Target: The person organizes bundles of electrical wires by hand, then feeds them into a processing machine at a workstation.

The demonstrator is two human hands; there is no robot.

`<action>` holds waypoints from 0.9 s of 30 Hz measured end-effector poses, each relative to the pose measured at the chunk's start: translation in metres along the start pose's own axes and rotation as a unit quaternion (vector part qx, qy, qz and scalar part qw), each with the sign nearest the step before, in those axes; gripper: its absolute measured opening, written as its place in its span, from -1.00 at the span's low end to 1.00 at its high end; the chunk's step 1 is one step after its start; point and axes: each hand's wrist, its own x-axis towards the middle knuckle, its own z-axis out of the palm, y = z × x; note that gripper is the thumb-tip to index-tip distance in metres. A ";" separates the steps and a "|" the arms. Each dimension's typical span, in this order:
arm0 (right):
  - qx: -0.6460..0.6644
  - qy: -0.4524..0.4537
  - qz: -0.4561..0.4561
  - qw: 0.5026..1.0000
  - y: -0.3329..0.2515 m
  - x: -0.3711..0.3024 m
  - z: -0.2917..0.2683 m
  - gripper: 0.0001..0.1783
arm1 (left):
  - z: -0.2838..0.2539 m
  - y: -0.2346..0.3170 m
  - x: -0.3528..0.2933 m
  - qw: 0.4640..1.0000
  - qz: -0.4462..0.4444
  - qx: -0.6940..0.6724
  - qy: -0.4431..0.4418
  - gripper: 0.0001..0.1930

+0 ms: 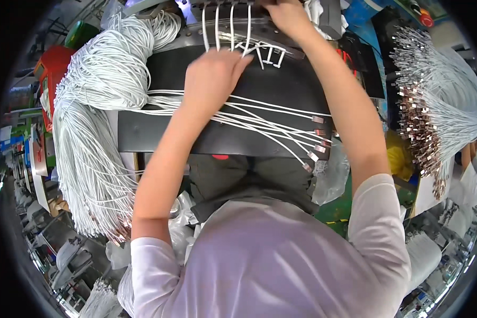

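My left hand is closed, its fingers curled at the lower ends of several white cables that hang down from a dark fixture at the far edge. At the top of the picture, my right hand reaches to the right side of that fixture. Its fingertips are in shadow, so whether they grip anything is hidden. Below my left wrist, a spread of white cables with clear plugs lies across the black work surface. White plastic offcuts lie beside the fixture.
A thick bundle of white cables hangs over the left side of the table. On the right hangs another cable bundle with metal-ended plugs. A red bin stands at the left, and a clear plastic bag hangs near my lap.
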 end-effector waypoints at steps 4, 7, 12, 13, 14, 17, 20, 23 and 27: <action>-0.244 -0.158 0.182 0.939 0.059 0.062 0.035 -0.57 | 0.014 -0.031 0.049 0.996 -0.033 0.054 -0.058 -0.83; -0.239 -0.153 0.156 0.946 0.092 0.080 0.054 -0.57 | 0.017 -0.045 0.064 0.984 -0.100 0.048 -0.138 -0.85; -0.217 -0.121 0.082 0.965 0.065 0.079 0.047 -0.57 | 0.024 -0.065 0.083 0.981 -0.174 -0.017 -0.088 -0.60; -0.216 -0.110 0.055 0.969 0.048 0.074 0.041 -0.57 | 0.027 -0.071 0.086 0.976 -0.192 0.014 -0.098 -0.57; -0.214 -0.101 0.021 0.971 0.029 0.067 0.034 -0.57 | 0.030 -0.076 0.086 0.977 -0.191 0.012 -0.096 -0.57; -0.200 -0.080 -0.108 0.971 -0.024 0.030 0.017 -0.52 | 0.036 -0.088 0.078 0.981 -0.187 -0.038 -0.016 -0.59; -0.236 -0.045 -0.172 0.955 -0.057 -0.008 0.023 -0.37 | 0.032 -0.091 0.068 0.989 -0.104 0.056 0.085 -0.67; -0.257 -0.002 -0.200 0.945 -0.066 -0.016 0.034 -0.30 | 0.022 -0.086 0.074 0.979 0.068 -0.122 0.147 -0.59; -0.237 0.006 -0.166 0.957 -0.059 -0.012 0.044 -0.37 | 0.024 -0.075 0.087 0.909 -0.243 0.158 -0.300 -0.53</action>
